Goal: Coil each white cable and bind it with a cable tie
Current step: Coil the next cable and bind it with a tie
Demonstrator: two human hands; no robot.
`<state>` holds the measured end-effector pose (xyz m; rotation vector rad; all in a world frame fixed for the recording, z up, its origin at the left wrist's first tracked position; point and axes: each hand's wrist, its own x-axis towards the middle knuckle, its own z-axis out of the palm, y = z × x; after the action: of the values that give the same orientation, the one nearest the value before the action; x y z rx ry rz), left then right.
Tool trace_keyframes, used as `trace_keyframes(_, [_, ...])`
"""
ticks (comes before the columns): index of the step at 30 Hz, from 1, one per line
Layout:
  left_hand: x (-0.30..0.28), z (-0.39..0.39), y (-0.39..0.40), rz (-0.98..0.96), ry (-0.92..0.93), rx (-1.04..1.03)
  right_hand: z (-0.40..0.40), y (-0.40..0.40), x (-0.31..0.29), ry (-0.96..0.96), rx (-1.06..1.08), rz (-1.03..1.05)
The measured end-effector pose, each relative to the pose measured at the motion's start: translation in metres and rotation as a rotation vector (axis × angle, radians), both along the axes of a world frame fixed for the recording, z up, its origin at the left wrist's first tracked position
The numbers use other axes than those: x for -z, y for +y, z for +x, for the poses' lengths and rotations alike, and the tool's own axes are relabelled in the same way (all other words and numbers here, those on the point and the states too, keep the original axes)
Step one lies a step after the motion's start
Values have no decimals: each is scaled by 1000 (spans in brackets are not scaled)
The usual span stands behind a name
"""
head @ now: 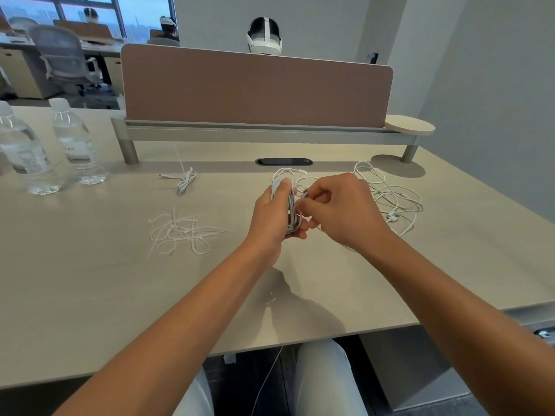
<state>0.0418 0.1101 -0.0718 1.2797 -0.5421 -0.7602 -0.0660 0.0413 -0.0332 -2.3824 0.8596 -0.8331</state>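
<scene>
While the left hand point(271, 216) grips a coiled white cable point(290, 209) above the counter point(90, 280), the right hand point(342, 210) pinches its loose end beside the coil; loose cable ties point(180, 234) lie left, uncoiled cables point(390, 199) right.

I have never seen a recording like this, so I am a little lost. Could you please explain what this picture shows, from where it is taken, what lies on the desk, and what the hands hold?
There is no machine here: a person works with bare hands, and one camera on their head looks down at them. The left hand grips a coiled white cable. The right hand pinches something at that coil; what exactly is hidden. On the desk lie loose cable ties, one bound cable, tangled loose cables and two water bottles.
</scene>
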Motion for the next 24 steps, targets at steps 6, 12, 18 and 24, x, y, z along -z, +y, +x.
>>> trace_keyframes(6, [-5,-3,5,4,60,35,4,-5,4,-49,2,1])
trace_keyframes(12, [-7,0,10,-15,159,122,7,-7,10,-134,0,60])
trace_keyframes(18, [1,2,22,-32,262,176,7,-7,20,-152,16,105])
trace_keyframes(24, [23,-9,37,-65,398,189,4,0,33,-56,-90,211])
